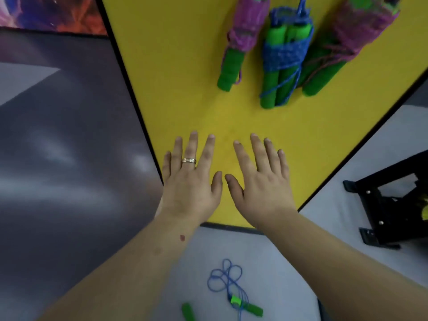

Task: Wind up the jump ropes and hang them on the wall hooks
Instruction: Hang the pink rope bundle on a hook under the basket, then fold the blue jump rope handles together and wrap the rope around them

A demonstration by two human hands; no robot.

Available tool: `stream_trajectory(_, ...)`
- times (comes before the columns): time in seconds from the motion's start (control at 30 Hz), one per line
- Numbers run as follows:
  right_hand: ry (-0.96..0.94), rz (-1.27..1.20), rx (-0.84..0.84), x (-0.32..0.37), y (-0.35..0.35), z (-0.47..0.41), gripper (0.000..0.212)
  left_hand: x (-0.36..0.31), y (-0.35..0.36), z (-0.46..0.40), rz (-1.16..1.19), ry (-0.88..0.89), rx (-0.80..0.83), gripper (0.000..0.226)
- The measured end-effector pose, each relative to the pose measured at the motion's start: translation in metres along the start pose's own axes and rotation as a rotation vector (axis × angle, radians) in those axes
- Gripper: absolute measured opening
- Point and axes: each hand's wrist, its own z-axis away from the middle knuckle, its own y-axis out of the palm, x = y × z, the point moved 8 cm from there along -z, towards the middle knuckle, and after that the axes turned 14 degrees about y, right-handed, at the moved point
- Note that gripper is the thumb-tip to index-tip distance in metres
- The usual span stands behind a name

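Note:
Three wound jump ropes with green handles hang against a yellow panel [185, 89]: a purple-corded one [240, 40] on the left, a blue-corded one [283, 59] in the middle, another purple one [347, 45] on the right. My left hand [191, 181], wearing a ring, and my right hand [261, 181] are spread flat side by side on the yellow panel below the bundles, both empty. A loose blue jump rope [228, 280] with green handles [251, 308] lies unwound on the pale floor under my forearms.
A glossy grey surface [64, 147] borders the yellow panel on the left behind a black edge. A black metal stand [391, 205] sits on the pale floor at the right. A colourful picture [46, 12] fills the top left corner.

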Motion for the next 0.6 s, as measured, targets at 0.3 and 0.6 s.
stream_trajectory(0.3,0.105,0.04,0.194,-0.083,0.258,0.097,0.069,0.004,0.244,0.137,0.006,0.001,0.165,0.081)
stream_trajectory(0.6,0.147,0.178,0.415,-0.157,0.47,0.215,0.068,0.002,0.439,0.283,0.029,-0.045,0.386,0.086)
